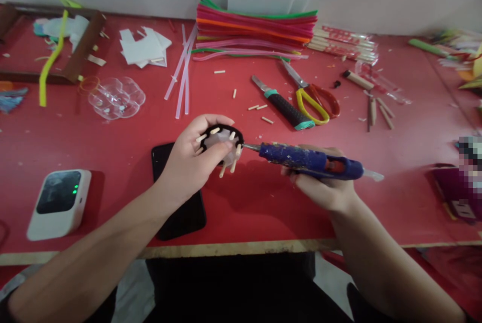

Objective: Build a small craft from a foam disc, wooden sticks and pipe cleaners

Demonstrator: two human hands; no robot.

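Between the thumb and fingers of my left hand (192, 157) is a small round piece with a black rim (226, 128). Several short wooden sticks (233, 165) stand out around its edge, and its middle looks pale. My right hand (327, 187) is wrapped round a blue glue gun (293, 158), with a clear glue stick (372, 175) poking from its back end. The metal nozzle (251, 147) points left and meets the right side of the black rim; whether glue is flowing cannot be seen. Below my left hand lies a black phone (184, 217).
Behind my hands lie a utility knife (284, 104), scissors (312, 97) and several cut stick bits (267, 120). Farther back are colourful pipe cleaners (256, 26) and wrapped chopsticks (346, 44). A clear flower-shaped palette (116, 97), white device (60, 205) and wooden frame (71, 69) are on the left.
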